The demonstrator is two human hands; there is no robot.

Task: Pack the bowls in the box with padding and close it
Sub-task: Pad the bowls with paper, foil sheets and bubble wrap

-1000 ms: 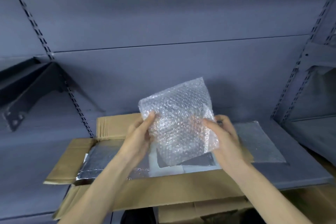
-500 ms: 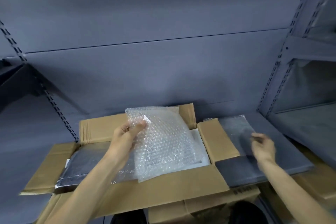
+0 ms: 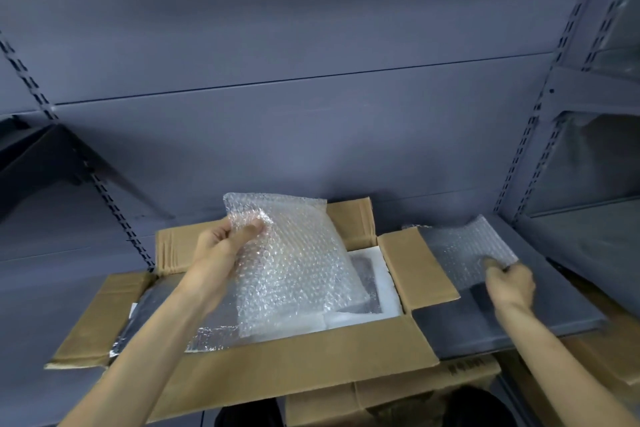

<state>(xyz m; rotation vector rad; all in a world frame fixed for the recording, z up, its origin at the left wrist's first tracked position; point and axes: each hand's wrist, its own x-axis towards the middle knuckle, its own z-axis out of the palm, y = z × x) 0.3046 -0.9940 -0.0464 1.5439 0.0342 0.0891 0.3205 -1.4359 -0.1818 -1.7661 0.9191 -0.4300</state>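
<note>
Head view: left hand [image 3: 225,246] holds bubble wrap [image 3: 294,267] over the box [image 3: 304,367]; right hand [image 3: 509,284] pinches a second sheet [image 3: 460,250] at three o'clock.

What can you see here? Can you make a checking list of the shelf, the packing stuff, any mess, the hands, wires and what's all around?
Surface: grey metal shelf, bare at its right front.
Job's things: open cardboard box, flaps spread, white and silver lining inside; no bowls visible.
Padding: bubble wrap bag held over the box; second bubble wrap sheet lying on the shelf.
Clutter: nothing seen.
Hands: left hand pinches the bag's top corner; right hand grips the sheet's edge.
Cables: nothing seen.
Surroundings: grey back panel, slotted uprights, more cardboard below.
</note>
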